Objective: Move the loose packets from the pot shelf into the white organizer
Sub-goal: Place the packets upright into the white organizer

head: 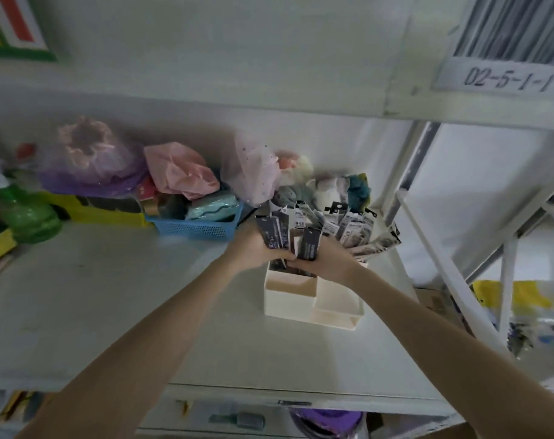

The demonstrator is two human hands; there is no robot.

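Observation:
A white organizer with several compartments stands on the white shelf, right of centre. My left hand grips a bunch of dark packets over the organizer's back left compartment. My right hand holds one dark packet upright beside that bunch, over the same area. More grey and white packets fan out of the organizer's back right side. The packets' lower ends are hidden behind my fingers.
A blue basket with cloth items sits left of the organizer, next to pink and purple bags. A green bottle stands at the far left. A white rack frame rises at the right. The upper shelf hangs overhead.

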